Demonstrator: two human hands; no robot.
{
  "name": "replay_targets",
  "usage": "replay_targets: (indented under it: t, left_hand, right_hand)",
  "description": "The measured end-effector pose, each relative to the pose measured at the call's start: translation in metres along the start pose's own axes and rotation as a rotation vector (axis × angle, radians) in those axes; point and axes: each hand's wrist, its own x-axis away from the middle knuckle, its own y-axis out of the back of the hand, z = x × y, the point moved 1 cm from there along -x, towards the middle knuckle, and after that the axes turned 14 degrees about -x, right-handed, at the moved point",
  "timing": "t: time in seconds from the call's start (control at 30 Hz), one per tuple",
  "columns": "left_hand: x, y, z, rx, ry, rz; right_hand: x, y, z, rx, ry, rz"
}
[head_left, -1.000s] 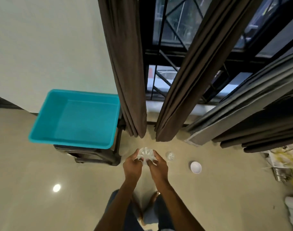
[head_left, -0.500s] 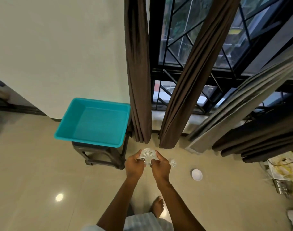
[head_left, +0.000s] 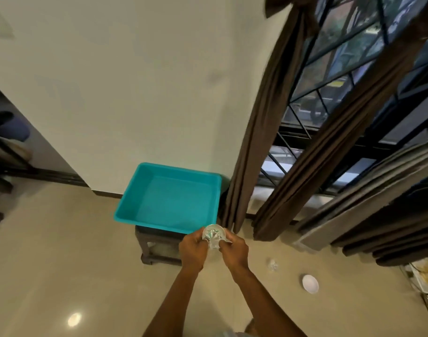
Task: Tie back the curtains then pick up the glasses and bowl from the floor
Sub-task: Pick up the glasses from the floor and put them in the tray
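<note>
Both hands grasp one clear glass (head_left: 213, 235) between them: left hand (head_left: 193, 249) at its 8 o'clock, right hand (head_left: 233, 250) at 4 o'clock. On the floor (head_left: 62, 263), a second glass (head_left: 272, 265) and white bowl (head_left: 310, 284) lie farther toward 4 o'clock. Beyond, a teal tub (head_left: 140, 190) stands at 11 o'clock and curtains (head_left: 254, 142) hang at 1 o'clock.

Nothing could be read anywhere in view: no text, label, brand, number or sign. The turquoise tub (head_left: 132, 198) was plain, the clear glass (head_left: 213, 235) at the tub's near rim showed only a cut pattern, and the printed sheets (head_left: 424, 276) far right of the tub were too blurred.
</note>
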Motion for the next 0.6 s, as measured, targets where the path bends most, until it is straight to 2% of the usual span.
replay_targets:
  t: [0.23, 0.43, 0.6]
  left_hand:
    - [-0.043, 0.058, 0.047, -0.109, 0.043, 0.038]
    - [-0.06, 0.068, 0.048, -0.105, 0.115, 0.102]
    - [-0.095, 0.07, 0.032, 0.012, 0.143, 0.146]
  right_hand:
    - [0.031, -0.084, 0.026, -0.016, -0.061, -0.022]
    - [0.024, -0.11, 0.032, -0.151, -0.181, -0.055]
    - [-0.006, -0.117, 0.051, -0.264, -0.22, -0.056]
